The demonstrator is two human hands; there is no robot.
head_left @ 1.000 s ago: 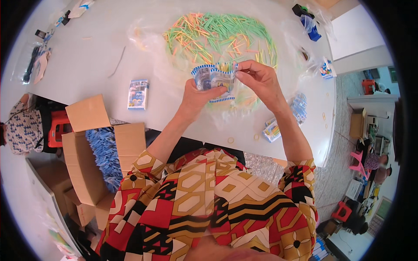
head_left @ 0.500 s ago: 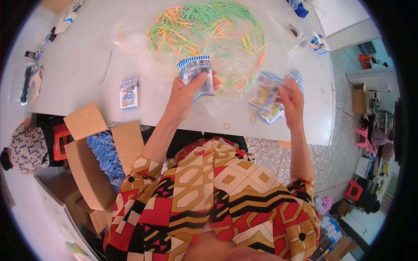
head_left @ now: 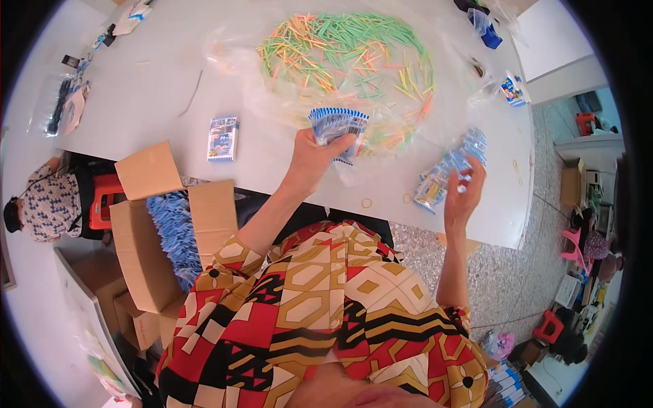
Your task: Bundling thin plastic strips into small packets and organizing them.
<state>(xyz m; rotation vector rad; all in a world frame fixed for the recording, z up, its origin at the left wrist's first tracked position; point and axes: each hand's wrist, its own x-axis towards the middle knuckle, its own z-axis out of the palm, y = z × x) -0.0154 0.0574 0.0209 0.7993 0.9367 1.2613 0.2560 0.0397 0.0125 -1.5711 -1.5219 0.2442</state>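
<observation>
Pale and broad, the table point(head_left: 156, 81) spreads before you, with an open cardboard box point(head_left: 139, 255) full of blue wrappers point(head_left: 175, 234) below its near edge on your left. On the far side lies a loose heap of green, yellow and orange sticks point(head_left: 354, 47) over clear plastic.

Your left hand point(head_left: 311, 155) keeps its grip on a blue-and-white packet point(head_left: 326, 121), thumb pressed across the front, just short of the sticks; you may have more than one there, but the overlap hides the count.

What has changed is on your right: half a second ago your right hand point(head_left: 464, 187) was carrying a packet toward the packet pile point(head_left: 435, 180). Now its fingers stand apart, loosely bent at the pile's edge — nothing clearly gripped, though whether the tips touch I cannot tell. That packet seems to have joined the others, so this one looks dealt with, and your right hand seems free again — the work left in your grasp is on the left.
</observation>
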